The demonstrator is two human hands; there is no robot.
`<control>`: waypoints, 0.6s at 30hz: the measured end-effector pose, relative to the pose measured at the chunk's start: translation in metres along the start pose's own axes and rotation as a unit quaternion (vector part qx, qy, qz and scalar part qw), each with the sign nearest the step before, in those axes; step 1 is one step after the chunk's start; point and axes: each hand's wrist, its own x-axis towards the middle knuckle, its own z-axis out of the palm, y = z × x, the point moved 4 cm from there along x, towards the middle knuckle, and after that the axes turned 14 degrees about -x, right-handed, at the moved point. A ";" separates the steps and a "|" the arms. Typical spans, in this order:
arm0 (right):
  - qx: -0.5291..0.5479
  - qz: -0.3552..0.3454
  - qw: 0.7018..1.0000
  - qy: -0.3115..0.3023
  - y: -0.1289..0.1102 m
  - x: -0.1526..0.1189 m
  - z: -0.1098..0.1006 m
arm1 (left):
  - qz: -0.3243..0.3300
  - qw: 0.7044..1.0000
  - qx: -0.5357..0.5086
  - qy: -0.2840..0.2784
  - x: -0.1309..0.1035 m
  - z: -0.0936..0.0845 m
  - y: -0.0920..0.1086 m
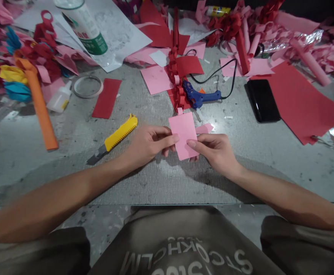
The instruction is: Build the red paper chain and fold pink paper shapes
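Observation:
A small pink paper rectangle (184,130) is held up over the table between both hands. My left hand (151,145) pinches its left edge, thumb on top. On the right edge, my right hand (217,151) grips it the same way. Just beyond the rectangle lies a red and pink paper chain (178,86), its near pink link close to the paper's top edge. A pink paper strip (205,128) shows behind, near my right fingers. Left of my left hand rests a yellow utility knife (121,133). The blue glue gun (202,95) lies beside the chain with its cord curling away.
A black phone (263,100) and a red paper sheet (304,99) lie at right. Toward the left are a red paper piece (106,98), a tape roll (87,86), a glue bottle (59,97) and an orange paper stem (42,110). A spray can (83,28) and paper scraps crowd the back.

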 end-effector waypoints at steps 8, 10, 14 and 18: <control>-0.005 0.001 1.000 -0.025 -0.002 0.000 0.002 | 0.032 0.999 0.004 0.029 -0.001 0.000 0.002; -0.002 0.005 1.000 -0.025 -0.002 0.000 0.003 | 0.041 0.999 0.002 0.036 -0.001 0.000 0.002; -0.008 0.010 1.000 -0.022 0.000 -0.001 0.004 | 0.038 0.999 0.008 0.030 0.000 0.001 0.003; -0.009 0.005 1.000 -0.025 -0.002 -0.001 0.003 | 0.025 0.999 0.020 0.022 -0.001 0.001 0.002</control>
